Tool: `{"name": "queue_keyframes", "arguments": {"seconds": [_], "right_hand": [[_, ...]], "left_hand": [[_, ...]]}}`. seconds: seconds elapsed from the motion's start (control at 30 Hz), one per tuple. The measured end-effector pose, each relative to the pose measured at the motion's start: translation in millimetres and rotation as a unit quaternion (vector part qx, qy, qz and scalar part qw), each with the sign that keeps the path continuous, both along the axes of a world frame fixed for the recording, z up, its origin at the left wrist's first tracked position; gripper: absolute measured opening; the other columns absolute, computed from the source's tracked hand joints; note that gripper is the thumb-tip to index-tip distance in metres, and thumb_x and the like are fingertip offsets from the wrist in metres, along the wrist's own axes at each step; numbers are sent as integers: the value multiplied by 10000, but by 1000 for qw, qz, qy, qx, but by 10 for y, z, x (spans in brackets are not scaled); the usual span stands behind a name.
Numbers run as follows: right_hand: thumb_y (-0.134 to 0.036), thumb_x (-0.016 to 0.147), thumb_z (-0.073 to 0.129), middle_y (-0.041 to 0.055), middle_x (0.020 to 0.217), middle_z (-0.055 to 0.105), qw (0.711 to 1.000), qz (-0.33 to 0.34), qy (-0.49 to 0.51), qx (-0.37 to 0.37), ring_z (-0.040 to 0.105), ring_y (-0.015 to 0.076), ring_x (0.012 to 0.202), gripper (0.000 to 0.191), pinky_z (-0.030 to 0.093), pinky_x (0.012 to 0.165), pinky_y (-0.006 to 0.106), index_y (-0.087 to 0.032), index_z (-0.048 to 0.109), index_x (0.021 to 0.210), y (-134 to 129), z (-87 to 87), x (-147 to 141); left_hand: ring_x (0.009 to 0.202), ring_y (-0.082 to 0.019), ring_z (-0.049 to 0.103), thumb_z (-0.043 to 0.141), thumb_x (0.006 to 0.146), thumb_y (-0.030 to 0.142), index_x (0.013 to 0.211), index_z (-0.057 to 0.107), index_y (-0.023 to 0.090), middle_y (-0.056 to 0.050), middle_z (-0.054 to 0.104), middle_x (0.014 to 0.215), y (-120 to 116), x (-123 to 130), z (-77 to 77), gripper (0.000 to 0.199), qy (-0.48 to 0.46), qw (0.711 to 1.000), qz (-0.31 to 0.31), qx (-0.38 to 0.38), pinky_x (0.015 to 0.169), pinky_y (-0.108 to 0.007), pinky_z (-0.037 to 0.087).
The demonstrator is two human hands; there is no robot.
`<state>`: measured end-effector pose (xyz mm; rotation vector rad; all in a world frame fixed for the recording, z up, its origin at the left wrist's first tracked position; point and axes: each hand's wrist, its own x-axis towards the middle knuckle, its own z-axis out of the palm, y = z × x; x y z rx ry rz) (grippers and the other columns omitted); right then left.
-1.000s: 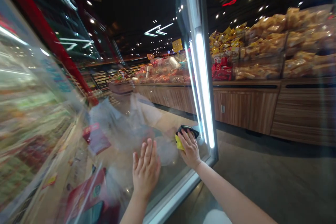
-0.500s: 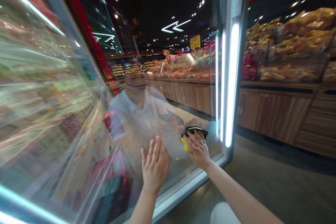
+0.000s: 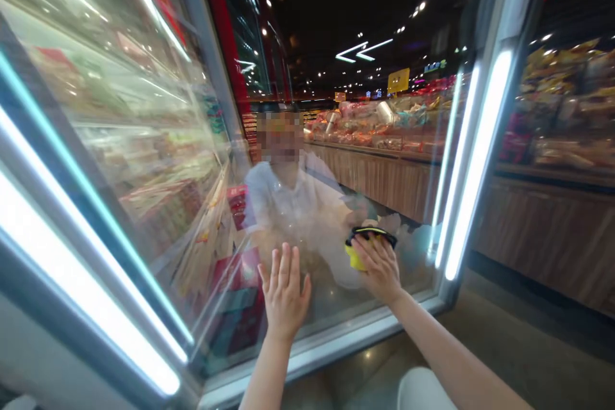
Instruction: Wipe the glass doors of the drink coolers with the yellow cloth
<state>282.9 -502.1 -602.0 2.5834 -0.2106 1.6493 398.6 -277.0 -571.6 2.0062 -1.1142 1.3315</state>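
A framed glass door (image 3: pixel 375 295) stands in front of me, and a reflected person shows in its pane. My left hand (image 3: pixel 285 298) lies flat against or very close to the lower glass, fingers spread, holding nothing. To its right, my right hand (image 3: pixel 379 262) presses a black and yellow cloth (image 3: pixel 354 257) to the pane. The cloth looks folded, its black edge above my fingers and yellow below. My palm and fingers cover much of it.
Bright light tubes run along the door's right side (image 3: pixel 478 166) and the lower left (image 3: pixel 91 288). Blurred goods fill lit shelves (image 3: pixel 158 205) at left. Beyond the door, wood-fronted counters (image 3: pixel 548 218) carry packaged goods. My knee (image 3: pixel 425 391) shows at the bottom.
The view has turned left, so the door appears further right and the left light tubes show more. Relative to the door frame, my right hand and cloth have shifted left. My left fingers are spread wider.
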Motion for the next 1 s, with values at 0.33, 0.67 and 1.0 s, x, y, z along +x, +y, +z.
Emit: {"name": "queue_keyframes", "arguments": {"seconds": [0.33, 0.67, 1.0], "right_hand": [[-206, 889, 553, 7, 1462, 611, 997, 46, 19, -60, 478, 268, 1429, 656, 200, 1276, 499, -341, 462, 1524, 592, 60, 383], [-212, 930, 575, 25, 1552, 515, 998, 49, -25, 8, 353, 323, 1508, 528, 265, 1231, 595, -357, 578, 1438, 629, 531, 479], [-148, 884, 628, 7, 1480, 597, 995, 61, 33, -74, 488, 254, 1414, 675, 248, 1246, 459, -382, 487, 1501, 950, 201, 498]], "left_hand": [[1559, -252, 208, 565, 972, 251, 1630, 156, 246, -109, 314, 1647, 293, 115, -66, 775, -3, 1000, 8, 3, 1295, -491, 126], [1568, -274, 173, 666, 928, 360, 1617, 219, 300, -92, 295, 1659, 595, 216, -78, 823, 38, 999, 9, -19, 1292, -524, 49], [1562, -285, 208, 644, 933, 297, 1630, 184, 233, -129, 282, 1664, 765, 271, -257, 837, 28, 999, 39, -17, 1289, -515, 126]]}}
